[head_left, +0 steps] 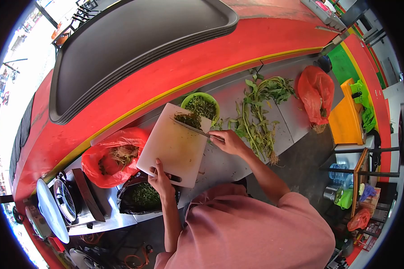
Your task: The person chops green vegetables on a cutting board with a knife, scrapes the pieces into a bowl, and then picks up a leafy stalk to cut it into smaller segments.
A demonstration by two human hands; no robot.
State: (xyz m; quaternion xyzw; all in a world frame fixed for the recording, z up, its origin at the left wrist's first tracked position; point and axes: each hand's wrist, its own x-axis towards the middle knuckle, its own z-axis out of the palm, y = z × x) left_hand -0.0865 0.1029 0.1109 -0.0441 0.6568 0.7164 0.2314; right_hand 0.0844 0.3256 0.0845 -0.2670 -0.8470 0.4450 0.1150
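My left hand (162, 181) grips the handle end of a white cutting board (166, 144), which is tilted toward a green bowl (216, 106). My right hand (226, 141) is closed on a knife (202, 132), its blade lying across the board's far end. Chopped greens (189, 119) sit along the blade, near the board's far edge. The bowl beside that edge holds more chopped greens (201, 106). Right of it, long leafy stems with roots (256, 121) lie on the metal table (280, 134).
A red bag with roots (94, 157) and a black bag of greens (144, 197) are at the left. Another red bag (315, 94) lies at the far right. Black trays (134, 45) are stacked on the red ledge (256, 40). A glass lid (64, 199) stands at lower left.
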